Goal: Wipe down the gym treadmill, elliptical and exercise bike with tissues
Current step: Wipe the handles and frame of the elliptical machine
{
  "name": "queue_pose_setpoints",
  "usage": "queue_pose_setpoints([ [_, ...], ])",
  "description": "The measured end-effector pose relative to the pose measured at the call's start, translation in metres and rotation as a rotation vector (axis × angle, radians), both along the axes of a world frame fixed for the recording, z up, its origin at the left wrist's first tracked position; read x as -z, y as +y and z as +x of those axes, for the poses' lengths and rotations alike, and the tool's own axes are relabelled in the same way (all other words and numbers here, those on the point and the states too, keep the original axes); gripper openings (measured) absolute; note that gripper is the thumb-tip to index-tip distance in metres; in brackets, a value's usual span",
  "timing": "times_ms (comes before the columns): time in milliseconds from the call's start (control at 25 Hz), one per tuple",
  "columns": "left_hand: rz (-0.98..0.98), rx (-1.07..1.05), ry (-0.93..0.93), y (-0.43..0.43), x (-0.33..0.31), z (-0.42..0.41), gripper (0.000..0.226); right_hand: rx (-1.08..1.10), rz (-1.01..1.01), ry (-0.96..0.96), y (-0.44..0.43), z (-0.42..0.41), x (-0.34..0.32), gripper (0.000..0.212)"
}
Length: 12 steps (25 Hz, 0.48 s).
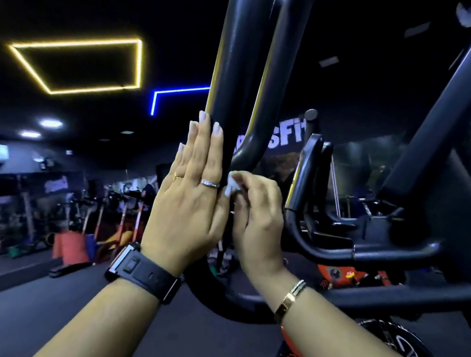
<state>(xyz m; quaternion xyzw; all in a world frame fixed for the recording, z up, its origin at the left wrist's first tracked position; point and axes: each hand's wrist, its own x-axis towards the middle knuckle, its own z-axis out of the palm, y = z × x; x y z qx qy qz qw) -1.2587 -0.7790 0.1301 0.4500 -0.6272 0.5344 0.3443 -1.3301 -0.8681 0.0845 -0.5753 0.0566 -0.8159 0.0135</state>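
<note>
A thick black looped handlebar (243, 54) of an exercise machine rises in the middle of the head view. My left hand (192, 199) lies flat against its left side, fingers straight and pointing up. My right hand (255, 216) is just to the right of it, fingers curled round a small white tissue (231, 184) that is pressed to the bar's lower bend. Only a bit of the tissue shows between the fingers. A black watch is on my left wrist, a gold bracelet on my right.
The machine's black frame (448, 105) and lower curved bars (372, 252) fill the right side. An orange and black bike part (346, 276) sits behind them. Racks, red pads (71, 247) and other gym gear stand at the far left across dark floor (15, 312).
</note>
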Motion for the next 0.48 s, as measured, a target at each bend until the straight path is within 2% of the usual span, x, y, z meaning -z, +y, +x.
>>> queue_pose_setpoints([
  [200,-0.061,-0.045,-0.002,-0.005,-0.009,-0.008,0.069,-0.010,-0.125,-0.014,-0.008,-0.018,-0.027,0.026],
  [360,-0.066,-0.083,0.008,-0.008,-0.018,-0.015,0.072,0.099,-0.326,0.196,-0.030,-0.027,-0.032,0.029],
  [480,-0.067,-0.138,0.005,-0.008,-0.026,-0.021,0.071,0.259,-0.394,0.355,-0.070,-0.049,-0.072,0.022],
])
